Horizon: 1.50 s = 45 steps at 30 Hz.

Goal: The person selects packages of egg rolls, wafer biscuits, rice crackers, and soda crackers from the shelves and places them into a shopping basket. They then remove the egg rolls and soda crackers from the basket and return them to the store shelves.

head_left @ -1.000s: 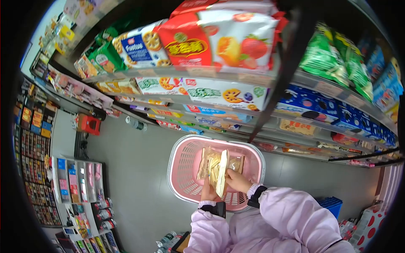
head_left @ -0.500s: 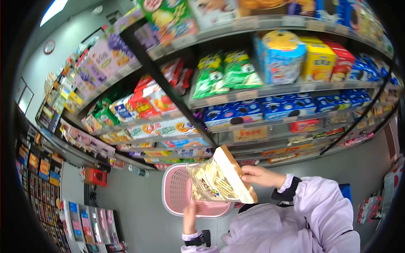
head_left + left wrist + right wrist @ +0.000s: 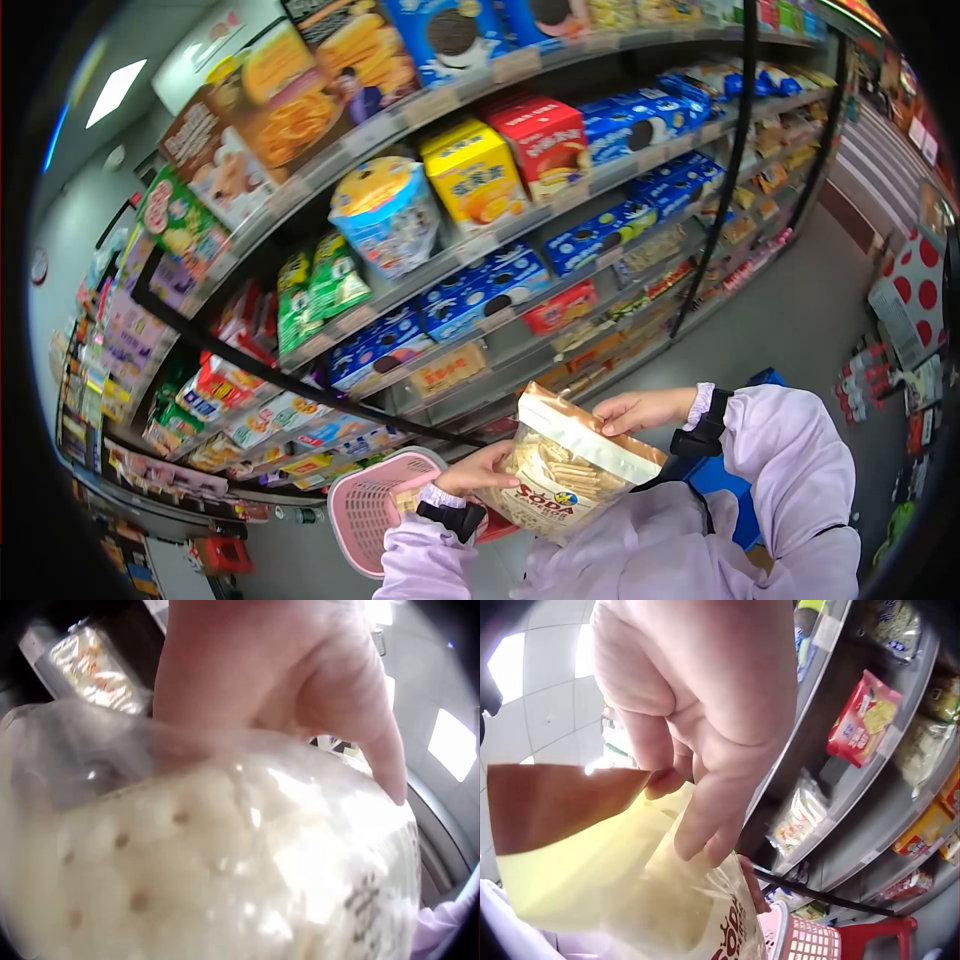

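Note:
A clear-fronted bag of soda crackers [image 3: 560, 475] with a cream and brown top band is held up in front of the person's body, tilted. My right hand [image 3: 645, 410] pinches its top band; in the right wrist view the thumb and fingers [image 3: 720, 817] fold over that band. My left hand [image 3: 478, 472] grips the bag's left side, thumb spread from the fingers. Pale crackers with small holes [image 3: 139, 900] press against the film in the left wrist view. Below and left stands a pink basket [image 3: 345, 510], partly hidden behind the left forearm.
Shelves of boxed and bagged snacks curve across the front, with a yellow box [image 3: 472, 175] and a red box [image 3: 540, 145] on one level. A red stool [image 3: 877, 934] stands beside the basket. Close to the right side is a blue container [image 3: 722, 490].
The bag has been lifted out of the basket and carried right, toward the body. The head view has swung right along the shelves. The left hand now grips the bag's side.

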Available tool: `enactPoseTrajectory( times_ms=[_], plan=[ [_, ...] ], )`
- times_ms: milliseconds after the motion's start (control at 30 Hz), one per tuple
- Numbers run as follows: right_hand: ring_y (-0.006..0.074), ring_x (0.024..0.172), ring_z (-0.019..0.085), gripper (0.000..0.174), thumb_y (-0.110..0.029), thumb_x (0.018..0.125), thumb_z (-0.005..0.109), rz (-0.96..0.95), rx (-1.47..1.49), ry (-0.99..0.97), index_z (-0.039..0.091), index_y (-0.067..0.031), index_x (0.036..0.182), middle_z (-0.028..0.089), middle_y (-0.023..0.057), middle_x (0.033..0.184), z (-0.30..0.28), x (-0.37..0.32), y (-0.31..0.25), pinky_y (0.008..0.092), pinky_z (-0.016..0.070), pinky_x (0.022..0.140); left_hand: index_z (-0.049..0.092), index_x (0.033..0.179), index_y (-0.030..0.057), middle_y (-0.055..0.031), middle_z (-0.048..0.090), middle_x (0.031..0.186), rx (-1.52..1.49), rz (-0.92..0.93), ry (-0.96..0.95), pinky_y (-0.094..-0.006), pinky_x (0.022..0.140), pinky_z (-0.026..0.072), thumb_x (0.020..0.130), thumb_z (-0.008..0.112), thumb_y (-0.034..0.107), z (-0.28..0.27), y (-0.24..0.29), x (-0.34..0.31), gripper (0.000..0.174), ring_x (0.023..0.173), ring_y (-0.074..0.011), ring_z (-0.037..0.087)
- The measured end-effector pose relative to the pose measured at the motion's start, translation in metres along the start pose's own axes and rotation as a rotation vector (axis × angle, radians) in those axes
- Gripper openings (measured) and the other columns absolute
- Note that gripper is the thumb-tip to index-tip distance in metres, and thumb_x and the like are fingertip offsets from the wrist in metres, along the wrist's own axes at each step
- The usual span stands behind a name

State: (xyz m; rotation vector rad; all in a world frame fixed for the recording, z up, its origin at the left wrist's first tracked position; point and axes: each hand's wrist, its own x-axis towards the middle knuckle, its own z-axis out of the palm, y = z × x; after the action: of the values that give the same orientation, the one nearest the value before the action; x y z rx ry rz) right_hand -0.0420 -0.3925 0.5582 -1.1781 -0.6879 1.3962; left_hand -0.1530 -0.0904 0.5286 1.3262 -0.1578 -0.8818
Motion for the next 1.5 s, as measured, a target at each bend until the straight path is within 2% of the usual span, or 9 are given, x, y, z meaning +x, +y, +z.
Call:
enactPoseTrajectory(
  times_ms=[133, 400, 533, 600, 733, 867, 1000, 1233, 1500],
  plan=[
    [0.0009, 0.085, 0.046, 0.020, -0.021, 0.088, 0.049, 0.025, 0.178, 0.081, 0.052, -0.0078, 0.103, 0.054, -0.0059, 0.094, -0.031, -0.038, 0.031, 0.0194, 0.0385, 0.070, 0.038, 0.121, -0.0041, -0.0066, 0.050, 0.114, -0.104, 0.032, 0.054, -0.0274, 0.092, 0.0369, 0.075, 0.068, 0.012, 0.022, -0.011, 0.053, 0.058, 0.105, -0.0123, 0.047],
    [0.0219, 0.109, 0.048, 0.031, -0.023, 0.090, 0.047, -0.158, 0.674, 0.126, 0.042, -0.0048, 0.115, 0.043, 0.0107, 0.124, -0.075, -0.095, 0.078, 0.0364, 0.0390, 0.093, 0.035, 0.123, -0.0039, -0.0087, 0.050, 0.117, -0.331, 0.101, 0.173, -0.0281, 0.090, 0.0405, 0.080, 0.061, 0.013, 0.036, -0.037, 0.101, 0.053, 0.103, -0.0142, 0.051],
    [0.0224, 0.116, 0.041, 0.056, -0.020, 0.088, 0.050, -0.066, 0.631, 0.037, 0.023, -0.0040, 0.133, 0.035, 0.0115, 0.130, -0.055, -0.091, 0.141, 0.0366, 0.0346, 0.097, 0.031, 0.127, 0.0000, -0.0118, 0.047, 0.122, -0.642, 0.148, 0.322, -0.0351, 0.093, 0.0399, 0.085, 0.054, 0.022, 0.039, -0.080, 0.108, 0.053, 0.109, -0.0212, 0.049],
    [0.0214, 0.119, 0.037, 0.058, -0.021, 0.087, 0.053, -0.009, 0.688, -0.007, 0.023, -0.0034, 0.133, 0.037, 0.0100, 0.129, -0.039, -0.082, 0.152, 0.0345, 0.0325, 0.098, 0.033, 0.127, 0.0015, -0.0123, 0.046, 0.123, -0.729, 0.124, 0.413, -0.0374, 0.093, 0.0404, 0.088, 0.049, 0.027, 0.047, -0.097, 0.111, 0.050, 0.109, -0.0239, 0.050],
    [0.0178, 0.116, 0.036, 0.063, -0.025, 0.085, 0.056, -0.137, 0.432, 0.198, 0.023, -0.0010, 0.133, 0.037, 0.0102, 0.125, -0.033, -0.057, 0.183, 0.0326, 0.0310, 0.097, 0.037, 0.126, 0.0034, -0.0106, 0.046, 0.124, -0.924, 0.042, 0.581, -0.0388, 0.093, 0.0391, 0.090, 0.044, 0.032, 0.054, -0.141, 0.120, 0.046, 0.110, -0.0248, 0.048],
    [0.0142, 0.100, 0.047, 0.064, -0.024, 0.080, 0.063, -0.022, 0.162, 0.373, 0.031, 0.0018, 0.129, 0.050, 0.0085, 0.108, -0.043, -0.023, 0.216, 0.0278, 0.0381, 0.088, 0.037, 0.126, 0.0064, -0.0084, 0.047, 0.124, -0.948, 0.003, 0.728, -0.0394, 0.093, 0.0382, 0.090, 0.044, 0.033, 0.055, -0.151, 0.130, 0.045, 0.111, -0.0242, 0.047],
    [0.0145, 0.094, 0.050, 0.065, -0.022, 0.078, 0.065, -0.031, 0.094, 0.566, 0.031, 0.0051, 0.126, 0.053, 0.0121, 0.107, -0.057, 0.017, 0.227, 0.0279, 0.0420, 0.082, 0.037, 0.127, 0.0066, -0.0090, 0.046, 0.124, -0.987, 0.018, 0.770, -0.0404, 0.094, 0.0370, 0.090, 0.044, 0.034, 0.025, -0.167, 0.140, 0.046, 0.112, -0.0255, 0.046],
    [0.0179, 0.098, 0.051, 0.068, -0.020, 0.077, 0.067, -0.080, 0.025, 0.653, 0.028, 0.0056, 0.126, 0.053, 0.0149, 0.106, -0.101, 0.106, 0.210, 0.0292, 0.0415, 0.085, 0.041, 0.123, 0.0045, -0.0116, 0.049, 0.121, -0.937, 0.050, 0.897, -0.0397, 0.094, 0.0371, 0.089, 0.041, 0.039, -0.056, -0.152, 0.145, 0.048, 0.109, -0.0276, 0.048],
    [0.0247, 0.104, 0.050, 0.066, -0.015, 0.070, 0.067, -0.233, -0.020, 0.655, 0.034, 0.0048, 0.124, 0.051, 0.0192, 0.113, -0.163, 0.210, 0.206, 0.0309, 0.0391, 0.088, 0.044, 0.118, 0.0034, -0.0097, 0.055, 0.106, -0.579, 0.175, 1.022, -0.0321, 0.083, 0.0450, 0.084, 0.052, 0.010, -0.151, -0.153, 0.143, 0.035, 0.099, -0.0196, 0.052]
  ],
)
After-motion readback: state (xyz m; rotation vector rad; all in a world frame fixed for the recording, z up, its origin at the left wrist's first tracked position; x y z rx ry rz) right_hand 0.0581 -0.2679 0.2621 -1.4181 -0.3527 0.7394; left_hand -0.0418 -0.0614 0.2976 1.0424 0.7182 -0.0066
